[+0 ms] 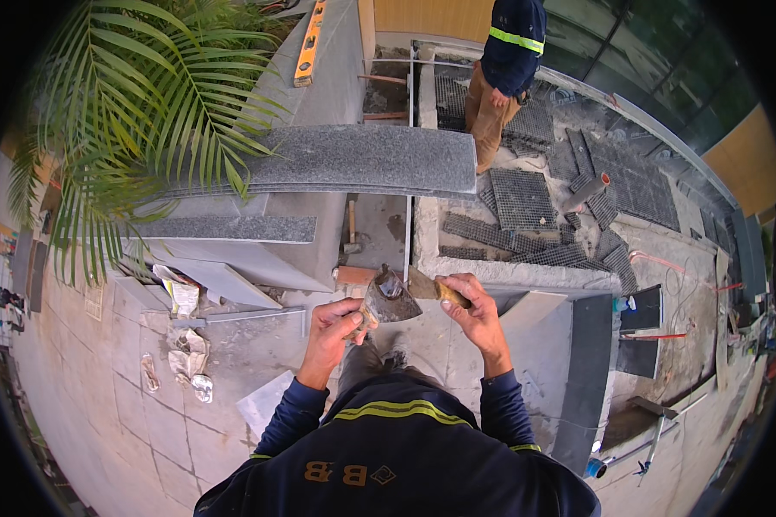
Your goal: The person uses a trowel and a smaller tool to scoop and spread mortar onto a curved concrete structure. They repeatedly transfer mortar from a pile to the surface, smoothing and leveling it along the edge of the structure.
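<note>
My left hand (338, 331) is closed round the grip of a trowel whose broad grey blade (400, 308) points up and to the right. On that blade sits a dark, wet-looking lump (390, 286). In my right hand (476, 317) is a putty knife with a yellowish-brown handle (453, 295); its flat blade (423, 288) is held close beside the lump. Whether the two blades touch, I cannot tell. Both tools are in front of me at about chest height, above the paved floor.
Ahead lie stacked grey granite slabs (353, 159) and a hammer (352, 228). An orange level (309, 52) rests near palm fronds (147, 95). Another person (504, 69) stands among black grid panels (522, 200) beyond a concrete curb. Crumpled bags (188, 353) lie at left.
</note>
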